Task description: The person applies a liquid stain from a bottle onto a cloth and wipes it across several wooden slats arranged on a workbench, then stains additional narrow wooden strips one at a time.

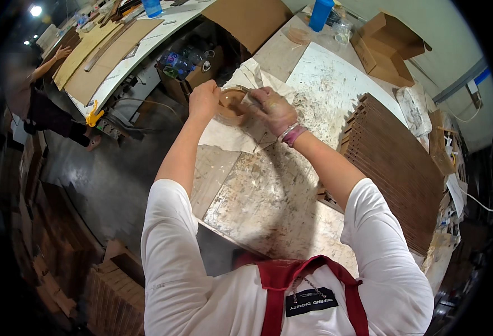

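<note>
A round, clear-walled bowl (232, 120) with brown matter inside sits on a pale cloth (219, 136) at the far left part of the worktable. My left hand (204, 101) is closed at the bowl's left rim and seems to grip it. Over the right side of the bowl, my right hand (275, 113) has its fingers curled round something small and greyish that I cannot make out. Stains mark that hand, and bands circle its wrist.
Stacked brown grooved boards (395, 168) cover the table's right side. Beyond are an open cardboard box (383, 47) and a blue cup (320, 14). A box of plastic bottles (182, 64) stands left of the table. Another person (30, 92) works at the far-left bench.
</note>
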`<state>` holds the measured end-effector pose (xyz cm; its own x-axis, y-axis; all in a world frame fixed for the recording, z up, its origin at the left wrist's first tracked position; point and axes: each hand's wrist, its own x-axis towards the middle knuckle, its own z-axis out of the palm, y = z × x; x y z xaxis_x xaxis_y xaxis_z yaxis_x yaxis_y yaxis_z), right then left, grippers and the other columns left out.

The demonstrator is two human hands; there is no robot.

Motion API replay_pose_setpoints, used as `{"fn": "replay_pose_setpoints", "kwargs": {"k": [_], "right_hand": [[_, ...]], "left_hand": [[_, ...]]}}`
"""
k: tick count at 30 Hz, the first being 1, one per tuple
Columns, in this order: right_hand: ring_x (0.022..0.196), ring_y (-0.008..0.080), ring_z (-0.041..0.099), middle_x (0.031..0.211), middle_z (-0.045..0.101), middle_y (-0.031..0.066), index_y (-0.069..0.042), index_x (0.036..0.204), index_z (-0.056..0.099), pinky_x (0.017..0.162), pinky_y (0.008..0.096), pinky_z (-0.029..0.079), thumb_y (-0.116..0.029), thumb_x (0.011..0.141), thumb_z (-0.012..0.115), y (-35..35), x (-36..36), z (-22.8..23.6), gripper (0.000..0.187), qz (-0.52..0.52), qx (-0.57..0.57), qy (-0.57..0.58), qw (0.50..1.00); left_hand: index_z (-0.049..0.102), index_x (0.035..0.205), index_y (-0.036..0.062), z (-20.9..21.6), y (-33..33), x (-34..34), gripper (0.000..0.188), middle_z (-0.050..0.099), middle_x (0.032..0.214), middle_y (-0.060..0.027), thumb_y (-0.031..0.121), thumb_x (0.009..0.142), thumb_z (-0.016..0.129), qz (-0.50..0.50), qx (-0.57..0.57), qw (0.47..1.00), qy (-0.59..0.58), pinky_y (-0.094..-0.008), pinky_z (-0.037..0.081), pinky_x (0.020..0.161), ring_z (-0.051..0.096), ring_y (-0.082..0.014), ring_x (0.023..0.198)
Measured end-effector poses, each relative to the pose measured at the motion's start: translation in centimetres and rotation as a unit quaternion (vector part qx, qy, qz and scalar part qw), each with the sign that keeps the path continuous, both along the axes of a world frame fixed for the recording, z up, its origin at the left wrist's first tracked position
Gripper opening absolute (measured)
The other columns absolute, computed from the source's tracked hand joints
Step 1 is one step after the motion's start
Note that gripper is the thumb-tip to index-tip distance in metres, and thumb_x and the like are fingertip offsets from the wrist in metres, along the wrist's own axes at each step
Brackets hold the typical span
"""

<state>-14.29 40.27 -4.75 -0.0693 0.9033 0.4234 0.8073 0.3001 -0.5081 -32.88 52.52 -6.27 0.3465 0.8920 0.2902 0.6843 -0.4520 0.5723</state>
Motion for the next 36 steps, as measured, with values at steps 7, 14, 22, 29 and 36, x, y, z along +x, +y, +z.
{"fn": "replay_pose_setpoints", "kwargs": {"k": [7,14,22,29,36], "right_hand": [[0.091,0.0321,0.061,0.112,0.061,0.0141,-0.010,0.120,0.058,0.081,0.0384,0.050,-0.033,0.092,0.059,-1.1,3.3,-3.0,0.036,-0.044,-0.053,-0.057,0.996],[0.093,0.0314,0.061,0.109,0.062,0.0160,-0.008,0.119,0.058,0.082,0.0390,0.048,-0.033,0.091,0.061,0.4,1.2,-3.0,0.037,-0.051,-0.100,0.230,0.967],[0.088,0.0242,0.063,0.103,0.061,0.0105,-0.008,0.121,0.055,0.074,0.0350,0.052,-0.021,0.092,0.061,-5.6,4.2,-2.5,0.032,-0.087,-0.248,0.315,0.912],[0.092,0.0218,0.065,0.114,0.062,0.0130,-0.003,0.129,0.049,0.068,0.0314,0.057,-0.028,0.097,0.053,-18.1,5.2,-1.5,0.041,0.087,-0.208,0.809,0.543],[0.103,0.0205,0.062,0.123,0.059,0.0125,0.000,0.133,0.045,0.077,0.0343,0.055,-0.036,0.092,0.062,-34.0,8.9,-4.7,0.057,0.095,-0.136,0.872,0.460]], "left_hand": [[0.061,0.086,0.0016,-0.2,0.0,-0.3,0.018,0.066,0.087,-0.0196,0.019,0.088,0.059,0.011,-0.011,1.000,0.012,-0.0494,0.048,0.075,0.062,-0.0400,0.088],[0.061,0.086,0.0022,0.0,-0.4,0.1,0.017,0.065,0.089,-0.0191,0.019,0.088,0.059,0.010,0.002,1.000,0.021,-0.0497,0.047,0.076,0.062,-0.0398,0.089],[0.062,0.089,0.0036,0.0,-0.2,0.6,0.019,0.065,0.092,-0.0188,0.023,0.089,0.059,0.013,-0.002,1.000,0.024,-0.0499,0.047,0.077,0.061,-0.0401,0.092],[0.061,0.112,0.0046,1.0,-1.8,-1.1,0.025,0.060,0.115,-0.0139,0.022,0.094,0.058,-0.008,0.201,0.979,-0.032,-0.0400,0.047,0.088,0.058,-0.0335,0.105],[0.063,0.096,0.0015,3.2,-15.5,7.8,0.015,0.063,0.096,-0.0129,0.014,0.095,0.054,-0.236,0.099,0.963,-0.079,-0.0348,0.047,0.079,0.060,-0.0302,0.090]]}}
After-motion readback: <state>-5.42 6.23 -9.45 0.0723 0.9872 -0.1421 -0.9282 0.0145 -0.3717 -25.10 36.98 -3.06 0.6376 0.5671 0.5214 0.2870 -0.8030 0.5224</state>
